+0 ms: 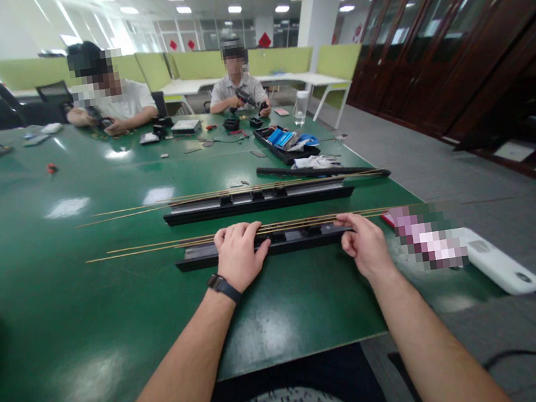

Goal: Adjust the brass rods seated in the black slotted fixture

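Note:
A long black rail (pixel 294 244) with a metallic channel lies across the green table in front of me. Thin brass-coloured rods (pixel 155 247) run along its far side and stick out past both ends. My left hand (pixel 241 254), with a dark watch on the wrist, is wrapped over the rail's left half, its fingers reaching across the rods. Towards the right end, my right hand (pixel 364 241) has its index finger and thumb together at the rods, the other fingers curled in. Farther off lies a second similar rail (pixel 259 205), with more thin rods (pixel 134 210) along it.
Behind the rails are a long black bar (pixel 324 172), white gloves (pixel 317 162) and a black tray (pixel 267 142) holding blue packets. A white power bank-like device (pixel 498 262) with a cable sits at the right edge. Two people (pixel 112 103) work across the table.

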The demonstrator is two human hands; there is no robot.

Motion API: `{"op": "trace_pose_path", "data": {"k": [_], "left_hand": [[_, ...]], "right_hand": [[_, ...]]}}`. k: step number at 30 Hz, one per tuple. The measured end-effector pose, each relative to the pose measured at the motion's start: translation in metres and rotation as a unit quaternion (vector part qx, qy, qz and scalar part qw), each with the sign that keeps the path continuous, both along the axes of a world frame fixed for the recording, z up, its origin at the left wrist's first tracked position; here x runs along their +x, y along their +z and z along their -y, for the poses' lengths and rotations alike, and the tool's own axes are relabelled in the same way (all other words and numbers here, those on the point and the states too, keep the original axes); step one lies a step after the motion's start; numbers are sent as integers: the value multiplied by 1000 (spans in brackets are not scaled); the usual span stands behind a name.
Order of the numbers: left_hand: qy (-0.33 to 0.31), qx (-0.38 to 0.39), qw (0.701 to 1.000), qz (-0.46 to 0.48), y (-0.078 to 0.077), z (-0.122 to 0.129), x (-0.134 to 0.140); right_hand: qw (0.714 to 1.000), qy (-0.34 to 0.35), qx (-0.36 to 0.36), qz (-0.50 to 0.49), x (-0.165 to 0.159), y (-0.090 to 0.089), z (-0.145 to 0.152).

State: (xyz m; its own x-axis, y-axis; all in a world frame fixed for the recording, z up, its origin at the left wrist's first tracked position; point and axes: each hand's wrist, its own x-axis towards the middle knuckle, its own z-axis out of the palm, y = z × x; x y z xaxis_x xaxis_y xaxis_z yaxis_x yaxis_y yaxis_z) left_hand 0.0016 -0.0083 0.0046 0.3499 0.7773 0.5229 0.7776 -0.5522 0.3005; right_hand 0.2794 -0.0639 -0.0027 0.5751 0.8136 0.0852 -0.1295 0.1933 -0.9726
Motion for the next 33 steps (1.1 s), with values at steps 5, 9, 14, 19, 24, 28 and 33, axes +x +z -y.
{"op": "trace_pose_path", "data": {"k": [5, 9, 14, 19, 24, 28, 33], "left_hand": [[1, 5, 1000, -2, 0, 0, 0], [0, 6, 1000, -3, 0, 0, 0], [-1, 10, 1000, -1, -1, 0, 0], [-1, 5, 1000, 0, 0, 0, 0], [0, 5, 1000, -2, -1, 0, 0], [-3, 4, 1000, -2, -1, -1, 0], [-3, 6, 1000, 0, -2, -1, 0]], "right_hand": [[999, 48, -14, 10, -3, 0, 2], [1000, 20, -10, 8, -2, -1, 0], [1000, -2, -3, 2, 0, 0, 0], [999, 45, -17, 12, -3, 0, 2], [999, 15, -23, 16, -2, -1, 0], [1000, -3, -12, 11, -1, -1, -1], [999, 29, -13, 11, -3, 1, 1]]}}
